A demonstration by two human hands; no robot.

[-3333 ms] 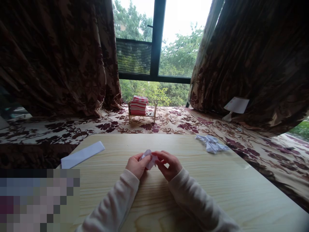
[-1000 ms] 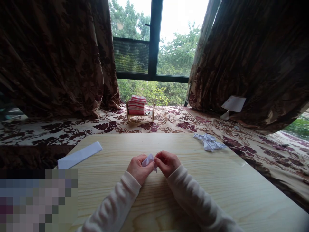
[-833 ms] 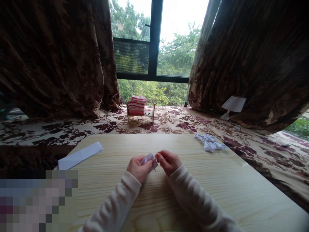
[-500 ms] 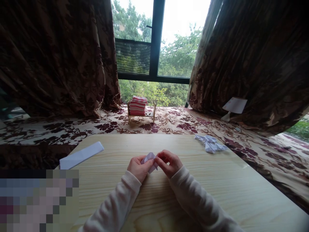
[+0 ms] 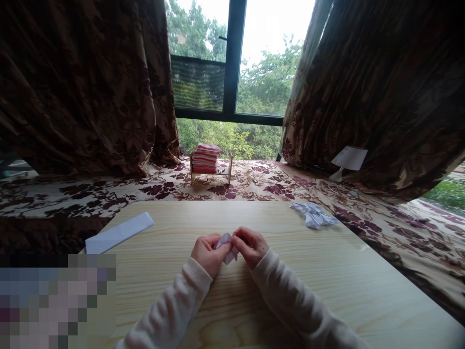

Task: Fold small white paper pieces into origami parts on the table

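Note:
Between my hands, above the middle of the wooden table (image 5: 174,300), is a small piece of folded white paper (image 5: 229,257). My left hand (image 5: 209,253) grips it from the left, thumb laid across its near face. On the other side, my right hand (image 5: 251,246) pinches its right edge between thumb and bent fingers. Parts of the paper are hidden behind the fingers. A heap of folded white paper pieces (image 5: 315,216) lies at the table's far right. At the far left rests a long flat strip of white paper (image 5: 121,232), perhaps a stack.
Beyond the table a floral cloth (image 5: 250,186) covers a ledge by the window. On it stand a little rack (image 5: 228,169) with folded red-and-white cloths (image 5: 205,159) and a small white lamp (image 5: 349,158). Dark patterned curtains (image 5: 80,87) hang at both sides. The lower left corner is pixelated.
My right hand has moved slightly left, closer to my left hand. The folded paper has turned a little between the fingers. The whole view has shifted slightly.

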